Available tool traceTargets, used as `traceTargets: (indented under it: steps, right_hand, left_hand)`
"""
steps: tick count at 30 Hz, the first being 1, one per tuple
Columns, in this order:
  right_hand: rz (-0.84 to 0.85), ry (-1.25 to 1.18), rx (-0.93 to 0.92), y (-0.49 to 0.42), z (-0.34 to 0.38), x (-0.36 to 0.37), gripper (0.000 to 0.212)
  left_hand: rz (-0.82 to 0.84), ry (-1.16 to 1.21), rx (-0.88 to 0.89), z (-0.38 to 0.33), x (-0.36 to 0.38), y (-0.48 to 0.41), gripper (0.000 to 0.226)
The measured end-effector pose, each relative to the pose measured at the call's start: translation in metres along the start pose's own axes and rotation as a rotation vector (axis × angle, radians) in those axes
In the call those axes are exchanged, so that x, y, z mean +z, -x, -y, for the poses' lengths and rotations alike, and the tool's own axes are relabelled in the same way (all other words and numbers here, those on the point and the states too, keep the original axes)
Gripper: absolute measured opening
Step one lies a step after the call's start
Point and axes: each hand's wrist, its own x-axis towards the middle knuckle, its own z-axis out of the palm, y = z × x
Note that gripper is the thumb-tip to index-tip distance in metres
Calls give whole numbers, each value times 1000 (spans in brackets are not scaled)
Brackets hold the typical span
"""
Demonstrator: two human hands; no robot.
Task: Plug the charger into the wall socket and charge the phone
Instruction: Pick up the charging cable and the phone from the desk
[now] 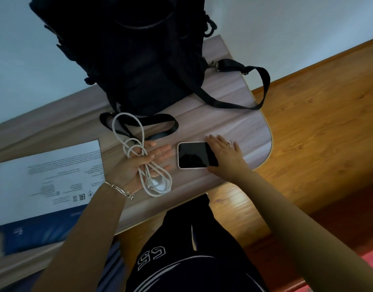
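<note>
- Two bare hands over a pale wood-grain table (234,114).
- Left hand (139,165) palm up, fingers stretched out flat toward the right, thumb folded over a white coiled charging cable (128,135) and pinning it against the palm.
- Far loops of the cable spread on the table toward a black fabric backpack (128,60), crossing one of its black straps.
- Near loops bunched by the heel of the palm around a small white charger plug (158,185).
- Thin silver bracelet (120,189) on the left wrist.
- Right hand (223,152) flat, fingers straight and spread, resting on the right end of a black-screened phone in a pale case (191,154); nothing gripped.
- Phone face up on the table, just beside the left fingertips, with a narrow gap between.
- White and blue printed sheet (48,175) at the left of the table, beside the left forearm.
- Orange-brown wooden floor (318,133) beyond the table's rounded corner.
</note>
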Motion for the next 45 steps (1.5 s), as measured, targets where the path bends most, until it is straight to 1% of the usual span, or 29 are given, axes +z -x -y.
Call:
traceTargets:
  steps: [4,10,11,13,15,18,20,23,28,33,36,39,42,44,45]
  right_hand:
    - [-59,51,-20,1,-4,2,77]
    - [-157,103,-22,4,1,4,75]
    - [-175,116,-22,5,2,4,74]
    - [-200,143,-24,6,4,3,72]
    - [-214,153,-23,6,6,1,67]
    - [-245,134,-34,7,9,-6,52]
    - [-248,72,-59,8,10,-12,42]
    - [-185,-45,-73,12,15,-19,33]
    - [-25,113,-103,18,22,-24,32]
    - [219,144,-182,16,25,-35,36]
    - [296,158,-183,14,27,-36,35]
    - [325,62,-153,13,26,-32,35]
    - [299,-33,-127,15,23,-27,36]
    - [260,-164,-71,20,19,-25,36]
    - [218,-275,-24,24,16,-24,33]
  left_hand:
    - [-20,14,-13,4,0,5,30]
    - [-46,11,-25,6,3,9,32]
    - [-50,7,-24,6,4,10,33]
    - [-63,12,-18,4,5,12,42]
    - [-75,10,-8,4,6,15,47]
    - [-88,11,0,3,6,20,42]
    - [-90,15,-5,3,5,21,42]
    - [-88,-11,-14,2,4,22,39]
    - [-63,-12,-3,-3,1,17,39]
    - [-37,1,-26,-4,-5,15,36]
    - [-13,19,-54,-6,-7,16,35]
    - [2,11,-69,-11,-8,16,37]
    - [34,6,-97,-18,-6,15,36]
    - [68,-8,-124,-22,-3,11,35]
    - [85,-29,-133,-24,0,9,36]
